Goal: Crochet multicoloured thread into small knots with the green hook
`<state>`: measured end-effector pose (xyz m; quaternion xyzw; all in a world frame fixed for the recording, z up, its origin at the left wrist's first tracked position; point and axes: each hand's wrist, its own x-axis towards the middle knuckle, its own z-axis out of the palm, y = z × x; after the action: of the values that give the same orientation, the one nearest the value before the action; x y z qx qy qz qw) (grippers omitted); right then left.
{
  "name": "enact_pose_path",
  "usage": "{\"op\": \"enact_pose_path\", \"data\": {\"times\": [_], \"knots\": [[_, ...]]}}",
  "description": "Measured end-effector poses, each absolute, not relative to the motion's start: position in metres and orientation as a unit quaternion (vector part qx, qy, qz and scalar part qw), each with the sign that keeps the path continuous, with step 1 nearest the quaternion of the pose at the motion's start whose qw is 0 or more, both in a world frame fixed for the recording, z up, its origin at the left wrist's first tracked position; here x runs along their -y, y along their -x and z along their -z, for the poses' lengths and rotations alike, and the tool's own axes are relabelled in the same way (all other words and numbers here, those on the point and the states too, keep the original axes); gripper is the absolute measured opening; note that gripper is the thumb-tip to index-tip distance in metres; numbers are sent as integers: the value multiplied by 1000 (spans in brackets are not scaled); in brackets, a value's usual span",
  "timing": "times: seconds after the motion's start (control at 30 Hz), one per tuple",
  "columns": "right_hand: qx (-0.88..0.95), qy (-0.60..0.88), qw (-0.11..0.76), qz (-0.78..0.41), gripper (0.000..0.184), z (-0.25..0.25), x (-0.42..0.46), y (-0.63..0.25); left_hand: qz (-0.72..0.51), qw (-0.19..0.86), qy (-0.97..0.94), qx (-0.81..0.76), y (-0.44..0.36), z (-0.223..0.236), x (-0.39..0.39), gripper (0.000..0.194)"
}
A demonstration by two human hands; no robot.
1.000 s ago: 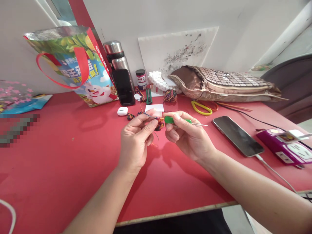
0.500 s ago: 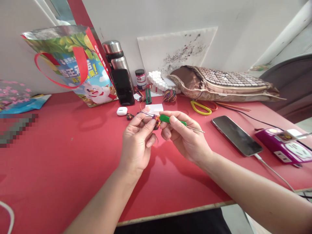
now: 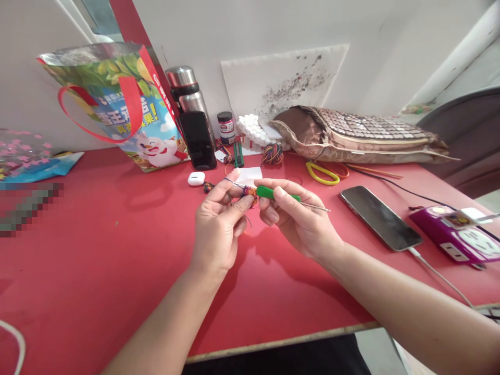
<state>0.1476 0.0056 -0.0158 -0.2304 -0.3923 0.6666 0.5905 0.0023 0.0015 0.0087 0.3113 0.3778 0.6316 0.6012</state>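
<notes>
Above the red table (image 3: 117, 250), my left hand (image 3: 216, 229) pinches a small multicoloured crochet piece (image 3: 250, 192) between thumb and forefinger, with a thin thread running up and left from it. My right hand (image 3: 297, 219) grips a crochet hook with a green handle (image 3: 273, 194); its metal shaft sticks out to the right past my fingers. The hook's working tip is at the crochet piece and hidden by my fingers. A ball of multicoloured yarn (image 3: 272, 153) lies further back.
A printed gift bag (image 3: 117, 104), a steel flask (image 3: 187, 94), a dark phone leaning on it (image 3: 198, 139), a white earbud case (image 3: 196, 178), yellow scissors (image 3: 322, 173), a brown cushion (image 3: 359, 133), a phone on a cable (image 3: 380, 217) and a purple power strip (image 3: 455, 234) surround the hands.
My right hand and the green-handled hook shifted slightly left toward the crochet piece. My left hand keeps its pinch with small finger movements.
</notes>
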Motion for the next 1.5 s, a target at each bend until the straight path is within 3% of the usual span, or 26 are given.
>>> {"op": "enact_pose_path", "data": {"times": [0.43,0.7,1.5], "knots": [[412,195,576,-679,22,13,-7,-153,-635,589,-327,-377,-2,-11,1,48],[400,205,571,-687,22,12,-7,-154,-634,583,-335,-382,-4,-11,3,41],[403,218,575,-678,21,12,-8,-152,-631,590,-325,-385,-5,-11,3,46]]}}
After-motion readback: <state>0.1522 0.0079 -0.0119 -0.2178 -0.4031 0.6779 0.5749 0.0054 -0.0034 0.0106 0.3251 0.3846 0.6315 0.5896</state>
